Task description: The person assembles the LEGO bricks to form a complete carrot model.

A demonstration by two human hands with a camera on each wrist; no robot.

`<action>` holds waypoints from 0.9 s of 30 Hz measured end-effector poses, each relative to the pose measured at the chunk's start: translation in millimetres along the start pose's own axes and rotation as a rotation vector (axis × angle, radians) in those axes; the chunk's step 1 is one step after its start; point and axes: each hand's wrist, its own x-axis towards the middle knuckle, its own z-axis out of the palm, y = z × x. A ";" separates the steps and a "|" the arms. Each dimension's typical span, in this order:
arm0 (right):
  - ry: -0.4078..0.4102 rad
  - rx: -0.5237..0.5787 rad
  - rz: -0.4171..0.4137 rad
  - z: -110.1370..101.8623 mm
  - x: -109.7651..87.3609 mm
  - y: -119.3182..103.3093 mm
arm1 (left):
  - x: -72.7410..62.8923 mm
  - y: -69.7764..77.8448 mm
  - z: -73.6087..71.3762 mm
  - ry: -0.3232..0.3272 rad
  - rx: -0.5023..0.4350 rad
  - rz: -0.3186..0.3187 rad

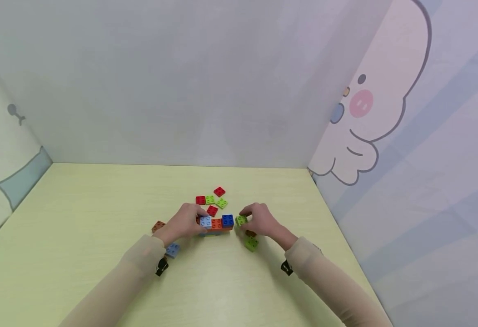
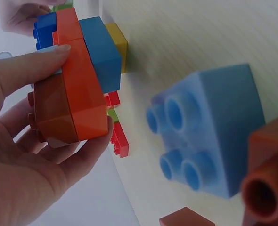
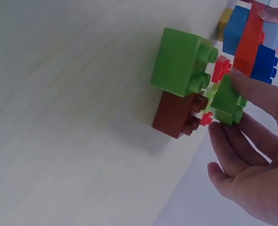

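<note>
My left hand [image 1: 185, 221] grips the left end of a built block of toy bricks [image 2: 85, 80]. A long orange-red layer runs through it, with blue and yellow bricks below. On top sit a brown brick [image 2: 55, 110], a light blue brick [image 1: 206, 221] and a dark blue brick [image 1: 227, 221], with bare orange-red studs between the two blues. Just right of the block, my right hand [image 1: 262, 220] pinches a small green brick [image 3: 227, 100] between thumb and fingers. In the right wrist view this brick is close beside the block's dark blue end.
Near my right hand, another green brick [image 3: 176, 61] lies by a brown brick [image 3: 174, 115]. A light blue brick [image 2: 219, 132] and brown bricks [image 1: 158, 225] lie by my left forearm. Behind the block are several flat red bricks [image 1: 219, 191] and green bricks [image 1: 221, 203]. Walls border the table.
</note>
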 end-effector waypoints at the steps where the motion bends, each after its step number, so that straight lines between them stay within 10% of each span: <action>1: 0.020 0.015 0.007 -3.1 0.3 -1.2 | -0.7 1.6 0.1 0.002 0.000 -0.003; 10: 0.146 0.097 0.002 -15.3 1.5 -19.0 | -7.1 14.7 2.0 0.011 0.013 -0.021; 27: 0.009 0.090 -0.142 -1.0 9.7 -57.9 | -11.1 20.4 0.9 0.034 -0.012 0.031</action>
